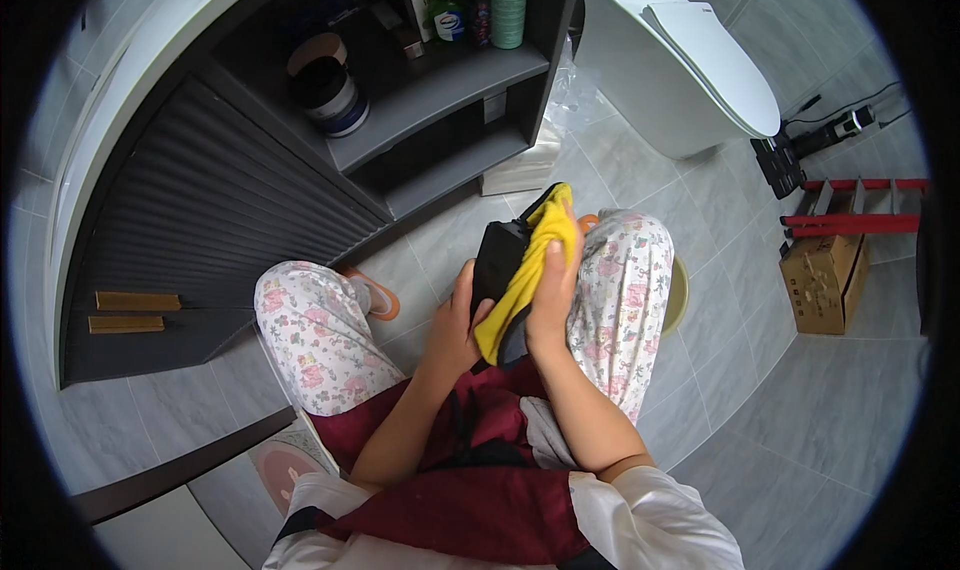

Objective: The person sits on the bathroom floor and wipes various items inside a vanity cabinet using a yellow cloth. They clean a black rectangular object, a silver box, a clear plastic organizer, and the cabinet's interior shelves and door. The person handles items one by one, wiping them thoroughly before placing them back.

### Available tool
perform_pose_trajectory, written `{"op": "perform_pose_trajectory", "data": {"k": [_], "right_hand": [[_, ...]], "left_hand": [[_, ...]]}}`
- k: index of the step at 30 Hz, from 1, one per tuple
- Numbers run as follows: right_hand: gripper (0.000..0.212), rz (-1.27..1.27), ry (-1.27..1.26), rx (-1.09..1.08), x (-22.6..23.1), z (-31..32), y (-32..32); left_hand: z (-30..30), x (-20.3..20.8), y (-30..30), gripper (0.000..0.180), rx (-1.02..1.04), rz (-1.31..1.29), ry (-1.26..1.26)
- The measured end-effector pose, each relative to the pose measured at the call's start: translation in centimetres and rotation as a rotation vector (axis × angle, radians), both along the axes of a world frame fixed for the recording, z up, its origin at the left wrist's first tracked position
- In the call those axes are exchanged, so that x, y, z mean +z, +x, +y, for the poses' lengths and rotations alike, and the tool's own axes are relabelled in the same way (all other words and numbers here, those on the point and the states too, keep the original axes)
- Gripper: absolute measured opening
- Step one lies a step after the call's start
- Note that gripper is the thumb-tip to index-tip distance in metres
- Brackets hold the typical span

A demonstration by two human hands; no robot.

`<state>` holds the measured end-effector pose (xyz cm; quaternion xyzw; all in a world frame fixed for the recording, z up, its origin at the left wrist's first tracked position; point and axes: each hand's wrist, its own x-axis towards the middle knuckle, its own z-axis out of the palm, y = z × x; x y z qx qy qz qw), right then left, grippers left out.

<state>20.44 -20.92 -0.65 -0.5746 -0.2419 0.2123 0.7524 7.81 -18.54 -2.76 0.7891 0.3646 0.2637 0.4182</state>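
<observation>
My left hand (458, 322) is wrapped round a black, boxy object (495, 260) held tilted above my lap; its exact kind does not show. Against its right side lies a yellow cloth (527, 288) with a dark edge and a dark underside. My right hand (556, 288) grips that cloth, pressing it to the black object, with the thumb on top. The far fingers of both hands are partly hidden behind what they hold.
A dark grey cabinet (440, 110) with an open shelf of bottles and a jar (330, 100) stands ahead to the left. The white toilet (680, 70) is ahead to the right. Farther right are a red step ladder (850, 220) and a cardboard box (822, 282). A yellowish basin (678, 295) sits beside my right knee.
</observation>
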Motion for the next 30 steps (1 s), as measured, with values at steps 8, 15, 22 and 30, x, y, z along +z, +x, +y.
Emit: {"op": "perform_pose_trajectory", "data": {"k": [8,15,22,30], "right_hand": [[0.056,0.473,0.16,0.284,-1.5,-0.5,1.7],[0.065,0.389,0.188,0.347,-0.4,-0.8,0.2],[0.056,0.499,0.197,0.423,1.1,-0.9,-0.3],[0.051,0.236,0.218,0.37,1.1,-1.3,-3.2]], "left_hand": [[-0.4,-0.1,0.7,0.073,0.022,-0.098,0.224],[0.4,1.5,0.8,0.063,0.125,-0.073,0.502],[0.0,1.4,1.1,0.071,0.123,-0.458,0.244],[0.5,3.2,0.7,0.076,0.207,-0.605,0.041]]}}
